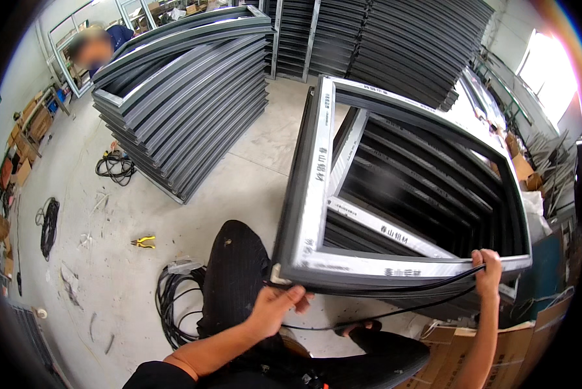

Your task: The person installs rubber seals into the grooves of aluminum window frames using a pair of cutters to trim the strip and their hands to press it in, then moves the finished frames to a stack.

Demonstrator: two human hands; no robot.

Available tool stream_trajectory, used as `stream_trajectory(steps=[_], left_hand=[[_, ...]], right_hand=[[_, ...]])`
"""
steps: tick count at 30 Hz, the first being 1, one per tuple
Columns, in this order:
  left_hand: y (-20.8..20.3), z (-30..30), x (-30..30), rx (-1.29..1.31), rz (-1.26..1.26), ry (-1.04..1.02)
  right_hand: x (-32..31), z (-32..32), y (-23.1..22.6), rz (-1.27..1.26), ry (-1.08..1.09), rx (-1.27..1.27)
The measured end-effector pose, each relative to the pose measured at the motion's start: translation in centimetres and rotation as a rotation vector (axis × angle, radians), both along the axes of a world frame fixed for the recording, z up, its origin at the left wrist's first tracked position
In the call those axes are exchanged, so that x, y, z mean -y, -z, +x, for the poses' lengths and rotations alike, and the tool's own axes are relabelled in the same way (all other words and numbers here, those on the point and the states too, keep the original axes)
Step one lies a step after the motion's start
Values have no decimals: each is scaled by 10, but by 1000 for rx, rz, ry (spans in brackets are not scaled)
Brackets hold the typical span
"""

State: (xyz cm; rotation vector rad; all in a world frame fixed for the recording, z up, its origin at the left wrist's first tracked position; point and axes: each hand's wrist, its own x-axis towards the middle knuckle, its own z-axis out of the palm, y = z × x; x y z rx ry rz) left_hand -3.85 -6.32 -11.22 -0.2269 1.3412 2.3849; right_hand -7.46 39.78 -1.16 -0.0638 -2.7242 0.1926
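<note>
A window frame (323,155) with light film on its faces tops a stack of dark frames in front of me. My right hand (488,269) is closed around a black rubber strip (427,286) by the frame's near right edge. The strip stretches left along the near side, and a second length of it hangs in a curve below. At the near left corner, my left hand (278,310) is closed, thumb against the strip's end of the run. Its fingertips are partly hidden.
Yellow-handled pliers (144,242) and a coil of black strip (174,305) lie on the floor to the left. Another tall frame stack (194,97) stands at far left, with a person (103,48) behind it. Cardboard (498,360) lies at lower right.
</note>
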Motion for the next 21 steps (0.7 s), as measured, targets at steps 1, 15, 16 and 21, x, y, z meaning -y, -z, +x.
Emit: stream_trajectory(steps=[1, 15, 16, 21], left_hand=[[6, -12, 8, -54, -58, -48], [-1, -300, 136, -138, -235, -235], [-10, -300, 129, -110, -260, -256], [1, -297, 123, -177, -231, -210]], right_hand=[[12, -3, -2, 17, -7, 26], [243, -77, -21, -85, 15, -46], [248, -78, -22, -69, 21, -40], [251, -62, -26, 34, -72, -110]])
